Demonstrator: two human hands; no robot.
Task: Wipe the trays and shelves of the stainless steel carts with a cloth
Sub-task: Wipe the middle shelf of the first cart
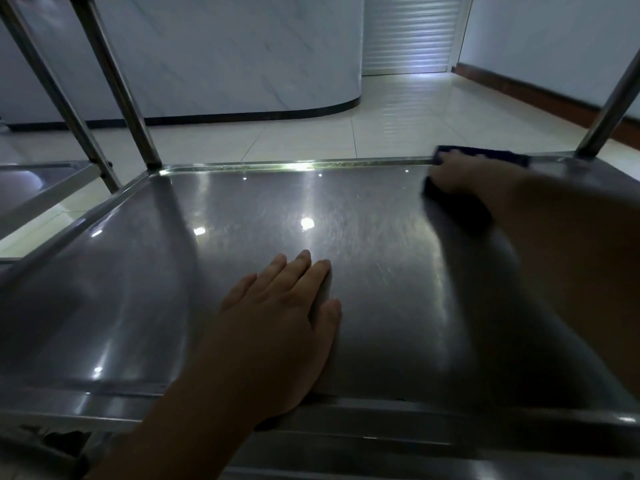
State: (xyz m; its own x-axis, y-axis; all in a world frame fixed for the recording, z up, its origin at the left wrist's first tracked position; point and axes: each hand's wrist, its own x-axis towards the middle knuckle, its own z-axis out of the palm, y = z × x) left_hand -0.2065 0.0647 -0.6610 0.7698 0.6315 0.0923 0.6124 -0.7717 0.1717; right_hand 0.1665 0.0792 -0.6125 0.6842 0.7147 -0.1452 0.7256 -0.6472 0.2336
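A stainless steel cart shelf (173, 289) with a raised rim fills most of the head view. My left hand (277, 320) lies flat on it near the front edge, fingers slightly apart and holding nothing. My right hand (478, 178) presses a dark blue cloth (485, 155) onto the shelf's far right corner, against the back rim. Part of the cloth shows beyond my fingers and part under my palm. The right hand is blurred.
Upright cart posts stand at the far left corner (114, 81) and far right corner (609, 109). A second steel cart shelf (38, 181) sits to the left. Beyond lie a pale tiled floor (346, 129), a curved white counter (225, 53) and a shuttered door (412, 32).
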